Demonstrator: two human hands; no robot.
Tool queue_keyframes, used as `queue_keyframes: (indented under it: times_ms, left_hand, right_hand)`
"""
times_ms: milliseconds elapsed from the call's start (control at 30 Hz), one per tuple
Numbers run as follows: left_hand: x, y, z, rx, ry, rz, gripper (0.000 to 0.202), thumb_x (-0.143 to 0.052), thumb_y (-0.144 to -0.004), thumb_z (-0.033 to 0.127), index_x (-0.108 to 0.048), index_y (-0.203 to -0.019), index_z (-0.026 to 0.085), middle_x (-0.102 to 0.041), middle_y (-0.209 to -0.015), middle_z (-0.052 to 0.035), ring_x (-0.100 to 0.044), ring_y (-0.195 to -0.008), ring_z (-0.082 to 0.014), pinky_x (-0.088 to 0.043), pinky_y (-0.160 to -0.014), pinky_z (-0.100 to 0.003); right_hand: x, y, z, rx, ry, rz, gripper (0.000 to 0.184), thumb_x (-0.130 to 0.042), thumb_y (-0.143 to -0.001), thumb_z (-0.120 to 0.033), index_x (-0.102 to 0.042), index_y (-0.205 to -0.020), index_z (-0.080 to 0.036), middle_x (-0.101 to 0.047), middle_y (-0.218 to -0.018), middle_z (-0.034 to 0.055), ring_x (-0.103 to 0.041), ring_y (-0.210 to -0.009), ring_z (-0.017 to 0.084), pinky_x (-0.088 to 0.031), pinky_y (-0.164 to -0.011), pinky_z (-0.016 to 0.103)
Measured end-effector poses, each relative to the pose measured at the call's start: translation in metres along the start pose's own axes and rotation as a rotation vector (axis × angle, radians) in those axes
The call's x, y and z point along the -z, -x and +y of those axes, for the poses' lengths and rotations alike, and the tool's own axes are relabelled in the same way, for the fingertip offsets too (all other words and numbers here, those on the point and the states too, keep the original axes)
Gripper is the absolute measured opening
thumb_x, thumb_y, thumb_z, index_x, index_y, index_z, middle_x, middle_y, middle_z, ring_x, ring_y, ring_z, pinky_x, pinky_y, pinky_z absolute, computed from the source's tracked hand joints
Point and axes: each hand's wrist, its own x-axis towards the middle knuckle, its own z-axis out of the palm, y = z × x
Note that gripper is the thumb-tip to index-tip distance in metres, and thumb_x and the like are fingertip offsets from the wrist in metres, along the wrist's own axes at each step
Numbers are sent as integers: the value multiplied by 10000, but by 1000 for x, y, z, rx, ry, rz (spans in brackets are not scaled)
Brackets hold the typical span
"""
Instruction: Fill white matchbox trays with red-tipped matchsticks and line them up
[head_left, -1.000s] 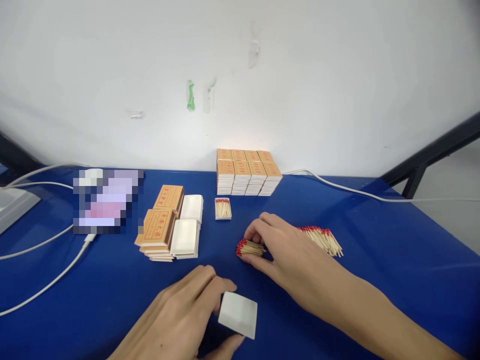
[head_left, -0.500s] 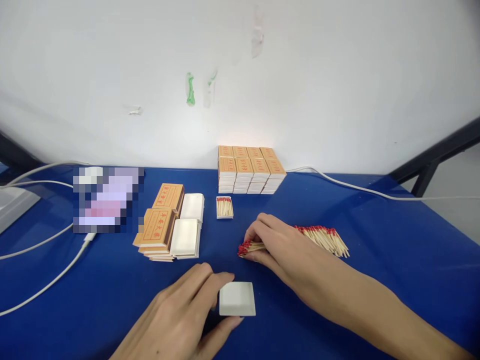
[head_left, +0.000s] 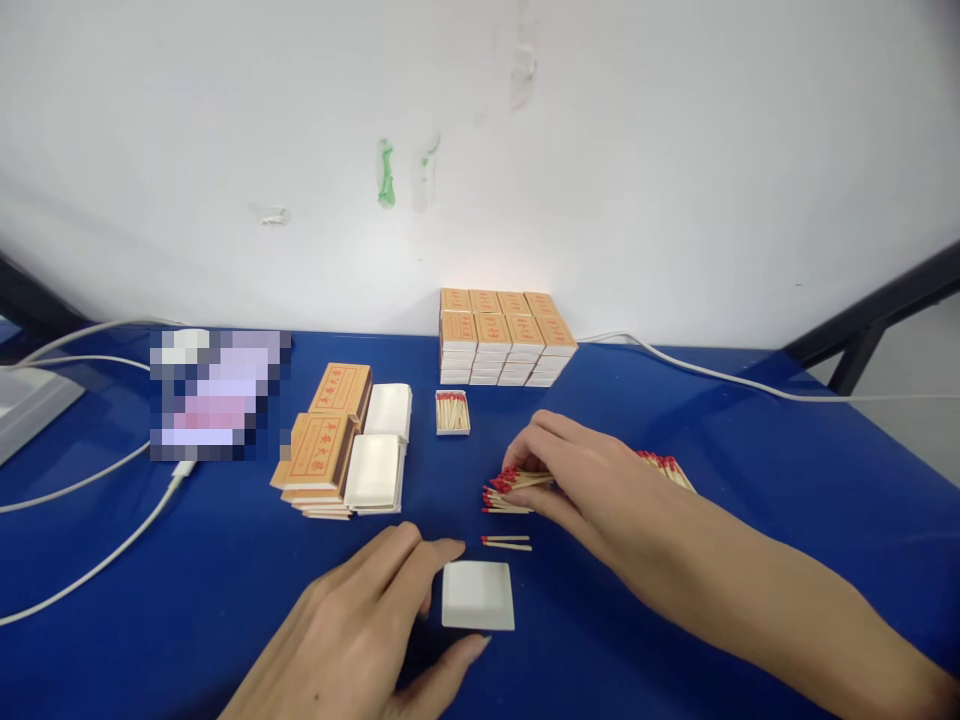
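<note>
moved: right hand has drawn its match bundle back; two stray matches now lie loose beside the white tray.
head view, step: gathering matches; right fingers pinch the bundle low over the blue table, heads to the left.
left hand: fingers loosely spread around the flat tray, touching its left edge.
next move calls for: probably a firmer pinch, heads kept aligned.
containers: white tray looks empty; small tray holds matches; closed boxes, contents hidden.

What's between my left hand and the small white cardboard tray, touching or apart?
Touching. Head view: left hand grips the small white cardboard tray, forefinger and thumb on its edges.
</note>
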Motion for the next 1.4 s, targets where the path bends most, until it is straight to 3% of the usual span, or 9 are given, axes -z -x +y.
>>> queue_keyframes:
  times_ms: [167, 300, 367, 633, 800, 900, 1067, 1200, 1400]
  left_hand:
    - [4, -3, 1, 26, 45, -52, 291, -786, -1034, 333, -633, -1277, 292, -711, -1015, 16, -787, -793, -205, -631, -602, -300]
    - [5, -5, 3, 52, 92, -84, 208, -792, -1013, 277, -636, -1151, 283, -706, -980, 31, -777, -792, -194, -630, -641, -289]
    - [5, -4, 4, 67, 109, -91, 169, -771, -1008, 240, -631, -1095, 278, -699, -962, 36, -763, -775, -187, -626, -653, -289]
    - [5, -6, 3, 96, 123, -84, 154, -742, -984, 188, -608, -980, 264, -654, -877, 49, -693, -683, -161, -556, -571, -261]
    - [4, -6, 2, 114, 149, -67, 133, -763, -1011, 242, -635, -1026, 273, -686, -930, 40, -725, -749, -168, -554, -588, -259]
    - [4, -5, 3, 125, 162, -71, 119, -764, -1044, 301, -647, -1044, 278, -693, -949, 37, -735, -777, -168, -560, -607, -259]
    - [5, -3, 3, 116, 170, -68, 142, -780, -1035, 292, -640, -1013, 278, -676, -911, 58, -720, -723, -136, -554, -592, -235]
    - [5, -4, 1, 88, 164, -68, 132, -769, -1039, 270, -638, -1058, 275, -696, -957, 57, -730, -718, -116, -567, -605, -212]
    - [2, -8, -2, 45, 156, -36, 141, -750, -1047, 277, -637, -1131, 282, -693, -927, 56, -734, -699, -113, -561, -558, -178]
  right_hand:
    - [-11, 12, -22, 165, 204, 31, 164, -562, -1077, -192, -705, -1117, -262, -700, -1152, 72, -644, -1010, 242, -544, -834, 377]
    - [-34, 4, -46, 365, 555, 18, 169, -679, -920, -183, -685, -758, -232, -609, -763, 55, -574, -772, 258, -527, -727, 410]
    - [-41, -2, -55, 413, 670, 24, 215, -659, -918, -192, -685, -708, -230, -601, -735, 59, -548, -747, 251, -538, -763, 414]
    - [-49, -6, -65, 404, 778, 101, 216, -607, -932, -187, -686, -736, -235, -567, -700, 46, -500, -698, 239, -556, -779, 404]
    - [-41, 2, -60, 340, 587, 45, 212, -603, -989, -120, -722, -846, -220, -657, -836, 53, -613, -856, 245, -563, -905, 410]
    - [-33, 6, -47, 218, 232, -28, 118, -684, -1015, -124, -736, -1003, -229, -705, -1004, 32, -669, -958, 211, -565, -876, 342]
    - [-31, 4, -25, -2, -327, -131, 41, -703, -1099, -292, -736, -1124, -285, -687, -1145, -24, -692, -984, 112, -546, -872, 243]
    - [-32, 5, -19, -14, -451, -117, 103, -701, -1103, -390, -764, -1129, -312, -701, -1156, -32, -702, -1008, 103, -555, -916, 238]
    - [-39, 8, -13, 31, -433, -36, 76, -736, -1079, -337, -790, -1070, -285, -714, -1076, -23, -712, -951, 110, -575, -924, 257]
